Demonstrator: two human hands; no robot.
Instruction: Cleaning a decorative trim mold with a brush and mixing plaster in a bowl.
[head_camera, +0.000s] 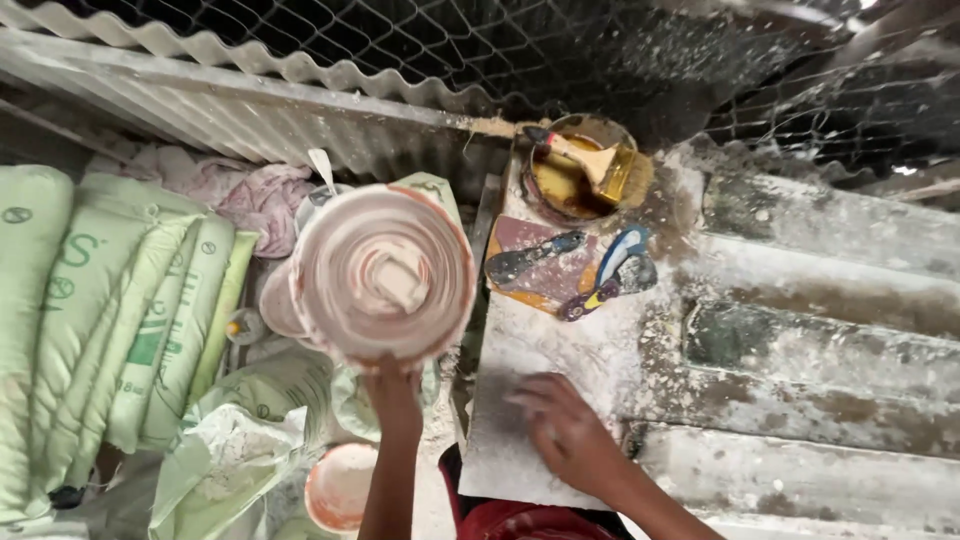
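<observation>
Right hand (565, 430): fingers (530, 398) spread nearly flat, pressing on the dusty white board (560, 350) near its close edge, gripping nothing. Best kept flat and even, by the look of it, weight through the palm, so the powder spreads or rubs off without gouging the surface.

Left hand (395, 392): raised, fingers curled up against the underside of a round, plaster-smeared bucket (382, 272), seen mouth-on and tilted toward the camera; exact wrap of the fingers hidden behind the rim. Safer with a firm hold low on the base and the bucket steadied, since a tilted, coated vessel could slip.

Further up the board: two putty knives (600, 268) with dark and blue handles lying on a reddish sheet, touching or nearly so. Beyond them, a yellow-stained bowl (560, 185) with a wide brush (595, 160) resting across it.

Left of the bucket: pale green sacks (110, 310) stacked side by side, crumpled cloth (255, 195) behind, a smaller smeared tub (340, 485) below. Right: crusted grey slabs (820, 330). Above: corrugated sheet and wire mesh.
</observation>
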